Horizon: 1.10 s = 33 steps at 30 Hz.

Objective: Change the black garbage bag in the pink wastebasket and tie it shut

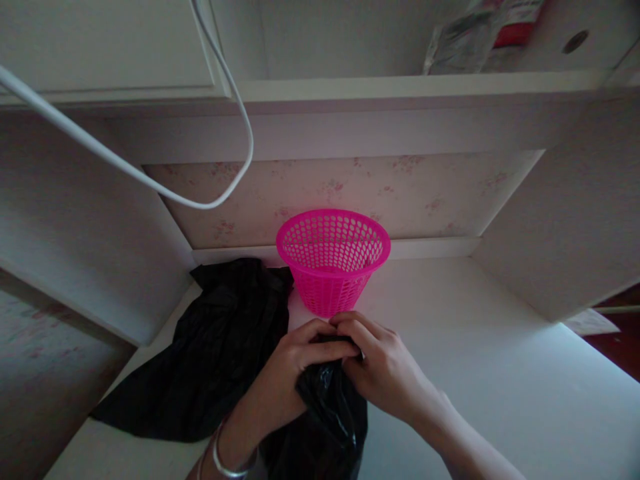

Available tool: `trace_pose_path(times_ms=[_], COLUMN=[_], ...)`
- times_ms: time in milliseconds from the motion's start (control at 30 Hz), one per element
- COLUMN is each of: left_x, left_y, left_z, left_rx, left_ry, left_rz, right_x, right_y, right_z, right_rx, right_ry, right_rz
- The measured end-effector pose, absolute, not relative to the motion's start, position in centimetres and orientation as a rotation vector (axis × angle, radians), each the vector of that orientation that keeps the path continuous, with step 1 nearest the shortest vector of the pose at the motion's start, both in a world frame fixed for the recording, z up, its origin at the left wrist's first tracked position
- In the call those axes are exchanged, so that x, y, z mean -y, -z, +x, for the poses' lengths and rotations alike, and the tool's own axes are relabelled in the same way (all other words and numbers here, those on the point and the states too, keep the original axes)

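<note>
A shiny black plastic bag (pixel 333 413) hangs gathered between my two hands, its lower part running off the bottom of the view. My left hand (pixel 305 357) is closed on the bag's top edge, fingers pointing right. Fingertips of my right hand (pixel 375 353) pinch the same edge, close against the left fingers. Just beyond them stands a pink mesh plastic basket (pixel 327 293), upright, with holes all round its wall. To the left, a second black plastic bag (pixel 220 347) lies crumpled and spread on the white surface.
The white tabletop (pixel 460 347) is boxed in by side panels and a floral back wall (pixel 350 190). Above runs a shelf (pixel 400 87) holding a clear plastic packet (pixel 460 43). A white cable (pixel 200 203) loops down at upper left.
</note>
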<state>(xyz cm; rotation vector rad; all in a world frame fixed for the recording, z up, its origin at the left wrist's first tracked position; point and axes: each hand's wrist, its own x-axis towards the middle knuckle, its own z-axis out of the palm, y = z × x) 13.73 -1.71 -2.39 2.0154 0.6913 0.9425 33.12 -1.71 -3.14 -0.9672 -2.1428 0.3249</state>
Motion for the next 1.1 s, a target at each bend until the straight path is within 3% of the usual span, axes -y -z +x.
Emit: trace_pose_path(times_ms=[300, 633, 733, 1000, 1100], left_x=[3.4, 4.2, 4.1, 3.9, 3.9], left_y=[3.7, 4.8, 4.5, 4.5, 4.6], left_z=[13.7, 15.0, 15.1, 14.8, 14.8], left_rx=[-0.845, -0.873, -0.910, -0.926, -0.873], left_ry=[-1.146, -1.094, -1.183, -1.229, -1.214], left_rz=[2.221, 2.240, 2.243, 2.201, 2.240], right_x=[1.5, 1.6, 1.7, 3.3, 3.0], right_y=[5.2, 5.7, 5.6, 4.4, 4.2], right_z=[32.8, 33.1, 33.2, 34.8, 35.1], right_rx=[2.043, 1.854, 1.818, 1.473, 1.333], right_ry=[0.109, 0.068, -0.129, -1.268, -1.426], right_rz=[-1.147, -1.072, -1.066, -0.812, -0.794])
